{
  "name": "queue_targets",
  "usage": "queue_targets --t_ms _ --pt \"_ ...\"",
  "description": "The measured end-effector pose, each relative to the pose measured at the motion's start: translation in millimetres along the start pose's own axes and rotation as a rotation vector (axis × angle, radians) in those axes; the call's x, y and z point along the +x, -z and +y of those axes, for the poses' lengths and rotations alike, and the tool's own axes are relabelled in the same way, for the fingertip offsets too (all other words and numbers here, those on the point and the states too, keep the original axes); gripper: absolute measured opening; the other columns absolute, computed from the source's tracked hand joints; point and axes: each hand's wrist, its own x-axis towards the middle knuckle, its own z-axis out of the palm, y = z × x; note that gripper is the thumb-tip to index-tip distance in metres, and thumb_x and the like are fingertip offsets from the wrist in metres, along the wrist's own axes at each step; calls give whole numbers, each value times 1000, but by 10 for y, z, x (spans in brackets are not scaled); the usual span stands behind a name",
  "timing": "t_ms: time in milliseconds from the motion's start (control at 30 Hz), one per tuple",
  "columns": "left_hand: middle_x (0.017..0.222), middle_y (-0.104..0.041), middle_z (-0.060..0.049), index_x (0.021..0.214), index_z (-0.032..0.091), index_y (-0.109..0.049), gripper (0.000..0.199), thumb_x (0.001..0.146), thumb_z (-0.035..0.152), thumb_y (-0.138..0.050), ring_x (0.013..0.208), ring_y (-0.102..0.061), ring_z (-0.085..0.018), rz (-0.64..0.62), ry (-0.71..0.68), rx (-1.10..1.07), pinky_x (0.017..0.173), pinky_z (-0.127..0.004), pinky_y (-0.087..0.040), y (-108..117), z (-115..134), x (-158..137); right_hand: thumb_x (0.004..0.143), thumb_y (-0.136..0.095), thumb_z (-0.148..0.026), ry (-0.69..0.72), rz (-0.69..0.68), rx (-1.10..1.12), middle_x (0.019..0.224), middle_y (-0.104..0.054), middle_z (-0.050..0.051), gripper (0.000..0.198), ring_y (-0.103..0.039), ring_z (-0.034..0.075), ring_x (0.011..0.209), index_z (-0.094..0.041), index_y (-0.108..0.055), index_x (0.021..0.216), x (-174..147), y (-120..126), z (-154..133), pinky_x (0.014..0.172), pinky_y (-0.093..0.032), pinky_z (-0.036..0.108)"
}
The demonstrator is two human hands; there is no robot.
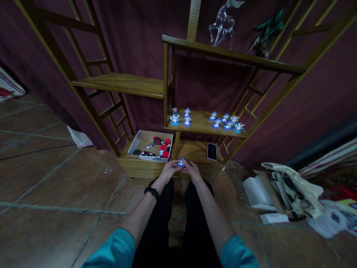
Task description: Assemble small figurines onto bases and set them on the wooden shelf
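Observation:
A small purple-and-white figurine (181, 162) is held between the fingertips of my left hand (170, 169) and my right hand (192, 169), just in front of the cabinet's lower edge. Both hands are closed on its sides. To the left of them, an open white box (150, 136) contains several small figures with red and black parts. On the shelf above (199, 124), similar purple figurines (187, 120) and blue-based ones (174, 119) stand in two groups, left and right.
A phone (212, 152) lies on the lower shelf at right. A clear deer ornament (223, 24) and a green sculpture (266, 33) occupy the top shelf. White boxes (259, 193) and a cloth bag (298, 186) are on the tiled floor at right.

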Motion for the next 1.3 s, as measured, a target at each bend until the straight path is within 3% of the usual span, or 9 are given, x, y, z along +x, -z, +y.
queue_targets --t_ms 667,833,1000,1133,1300 --pt "67 -67 -3 82 11 -64 36 48 15 -77 60 -60 -14 25 -26 38 63 -26 -45 -18 -35 -22 57 -73 -44 13 -24 23 64 -66 3 38 -60 11 53 -12 -65 76 -58 32 -51 57 -55 27" --pt "67 -67 -3 81 11 -63 36 48 15 -77 59 -59 -12 45 -29 28 64 -25 -45 -44 5 -34 61 -71 -43 17 -19 41 68 -67 3 36 -62 12 58 -13 -64 78 -46 -14 -24 62 -56 28" --pt "64 -65 -1 92 13 -61 46 49 15 -77 58 -59 -12 97 -19 13 62 -24 -44 -27 0 -12 68 -65 -41 18 -4 84 73 -68 4 33 -63 12 60 -14 -62 87 -35 -44 -18 65 -55 28" --pt "66 -65 -2 95 11 -62 47 51 18 -77 58 -57 -11 44 13 2 60 -22 -42 6 11 4 61 -72 -32 8 -12 117 69 -67 2 36 -63 12 57 -15 -62 91 -28 -32 -2 65 -55 29" --pt "71 -67 -5 92 10 -64 43 53 21 -78 62 -59 -11 -2 68 -59 63 -22 -43 17 57 0 50 -78 -27 59 -80 160 81 -69 4 42 -65 16 72 -14 -65 88 -46 11 20 74 -53 31"
